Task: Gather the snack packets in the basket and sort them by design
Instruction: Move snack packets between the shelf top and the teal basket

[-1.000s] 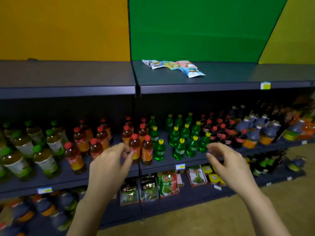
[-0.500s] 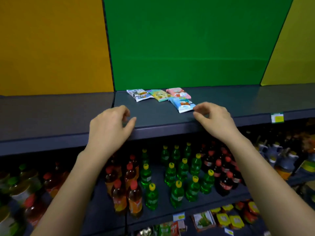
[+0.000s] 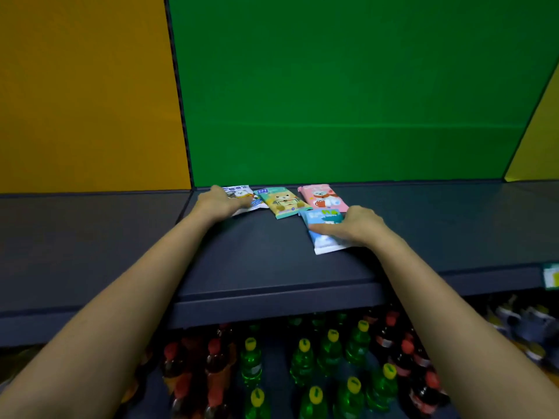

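Right-hand grip [image 3: 360,226] is clamping the blue packet [image 3: 325,241] — thumb lying across its face, fingers curling over the far edge. The packet is lying flat on the shelf [image 3: 257,258], with its near end poking out toward 6 o'clock. Left-hand grip [image 3: 222,201] is resting on the white packet [image 3: 242,192], fingers covering its left part; pinching or just pressing — can't tell. The white packet is lying at the back of the shelf, by the green panel [image 3: 332,86]. Yellow packet [image 3: 282,202] is lying just beside it at 3 o'clock. Pink packet [image 3: 320,198] is lying further toward 3, right at the blue one's 12 o'clock. Orange panel [image 3: 84,86] is standing at 9 o'clock of the green panel. Green bottles [image 3: 302,358] and red-capped bottles [image 3: 214,358] are standing on the tier below, at 6 o'clock.
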Motion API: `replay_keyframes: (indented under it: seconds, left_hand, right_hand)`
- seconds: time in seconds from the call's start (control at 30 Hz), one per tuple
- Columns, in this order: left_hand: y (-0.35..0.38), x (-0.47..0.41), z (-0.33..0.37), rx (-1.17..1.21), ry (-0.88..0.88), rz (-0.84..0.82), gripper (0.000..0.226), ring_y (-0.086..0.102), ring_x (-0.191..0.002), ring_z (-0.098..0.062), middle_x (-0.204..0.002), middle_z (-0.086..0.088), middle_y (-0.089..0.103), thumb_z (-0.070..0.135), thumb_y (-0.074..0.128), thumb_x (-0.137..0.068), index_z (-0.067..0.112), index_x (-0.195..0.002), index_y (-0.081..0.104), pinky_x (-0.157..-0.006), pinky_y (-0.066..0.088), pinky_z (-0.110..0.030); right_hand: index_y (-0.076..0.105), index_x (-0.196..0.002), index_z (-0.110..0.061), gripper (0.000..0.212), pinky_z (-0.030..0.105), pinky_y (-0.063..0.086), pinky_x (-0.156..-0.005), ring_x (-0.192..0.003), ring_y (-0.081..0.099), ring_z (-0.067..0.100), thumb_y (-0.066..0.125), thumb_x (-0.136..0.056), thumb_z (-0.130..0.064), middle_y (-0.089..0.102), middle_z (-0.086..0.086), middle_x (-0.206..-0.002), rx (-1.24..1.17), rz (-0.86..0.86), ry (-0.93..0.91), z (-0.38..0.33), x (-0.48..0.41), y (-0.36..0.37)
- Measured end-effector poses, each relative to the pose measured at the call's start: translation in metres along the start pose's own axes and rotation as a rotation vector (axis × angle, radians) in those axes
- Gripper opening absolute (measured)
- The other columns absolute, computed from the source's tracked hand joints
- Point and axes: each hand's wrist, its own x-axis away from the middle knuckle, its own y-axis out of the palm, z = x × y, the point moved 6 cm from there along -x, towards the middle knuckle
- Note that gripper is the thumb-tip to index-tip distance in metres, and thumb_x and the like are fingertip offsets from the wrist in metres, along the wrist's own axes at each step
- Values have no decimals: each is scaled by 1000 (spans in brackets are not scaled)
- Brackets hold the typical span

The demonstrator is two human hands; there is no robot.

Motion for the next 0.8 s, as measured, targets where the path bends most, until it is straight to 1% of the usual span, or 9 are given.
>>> replay_keyframes:
  seconds: [0.1, 0.17, 0.27, 0.33, 0.43, 0.53, 0.67, 0.73, 0.8]
  left_hand:
    - [4, -18, 4, 84, -87, 45, 98, 37, -132, -35, -145, -21, 35, 57, 65, -75, -3, -140, 23, -102, 38, -41]
    - [9, -30, 6, 117, -125, 40, 106, 37, -132, -35, -146, -19, 34, 56, 73, -68, -3, -140, 22, -105, 39, -41]
    - [14, -41, 11, 135, -147, 2, 97, 47, -121, -33, -139, -17, 45, 47, 78, -67, -5, -135, 34, -98, 42, -36]
    - [14, -43, 15, 194, -163, -48, 81, 51, -112, -31, -135, -18, 48, 32, 78, -72, -8, -131, 41, -87, 40, -36]
    - [12, -43, 13, 219, -180, -85, 61, 55, -97, -29, -122, -16, 58, 25, 80, -70, -5, -118, 56, -79, 42, -32]
    - [18, -31, 15, 387, -110, -98, 40, 57, -76, -19, -115, -15, 62, 10, 72, -78, -1, -115, 59, -67, 48, -25]
    - [6, -2, 5, 594, -72, 22, 33, 59, -78, -21, -115, -18, 61, -2, 57, -87, -7, -119, 54, -54, 52, -15]
    - [-11, 21, -5, 694, -71, 105, 25, 62, -58, -16, -104, -19, 62, -3, 55, -88, -7, -113, 55, -42, 50, -15]
    - [-34, 55, -18, 772, -46, 211, 16, 60, -41, -6, -87, -14, 64, -3, 55, -88, -3, -104, 54, -40, 48, -14]
  right_hand:
    - [53, -78, -18, 44, 27, 37, -68, -87, 51, 22, 69, -71, -58, 55, 2, -91, -124, -117, -34, 1, -4, -5]
    - [52, -70, -23, 35, 26, 39, -68, -87, 53, 20, 71, -72, -52, 57, 0, -88, -185, -133, -51, 5, -7, -6]
    - [57, -84, -21, 27, 27, 41, -75, -94, 57, 21, 71, -75, -42, 62, 3, -103, -322, -21, -79, 19, -15, -9]
    - [54, -105, -10, 43, 29, 42, -76, -100, 58, 25, 71, -77, -38, 61, 8, -112, -472, 103, -75, 33, -19, -11]
    - [47, -116, -4, 54, 29, 40, -75, -102, 57, 26, 69, -79, -37, 59, 9, -116, -557, 163, -109, 42, -22, -12]
    - [44, -116, -4, 53, 28, 39, -75, -96, 54, 22, 67, -82, -36, 57, 6, -111, -589, 145, -153, 40, -25, -12]
    - [43, -119, -6, 52, 28, 41, -77, -95, 56, 20, 68, -82, -34, 56, 3, -107, -723, 46, -245, 20, -18, -9]
    - [44, -117, -9, 48, 32, 48, -85, -99, 59, 20, 68, -82, -32, 60, 3, -109, -828, -19, -300, 0, -11, -2]
    - [47, -112, -13, 42, 38, 49, -94, -101, 62, 20, 68, -81, -32, 62, 2, -111, -915, -80, -360, -24, 0, 6]
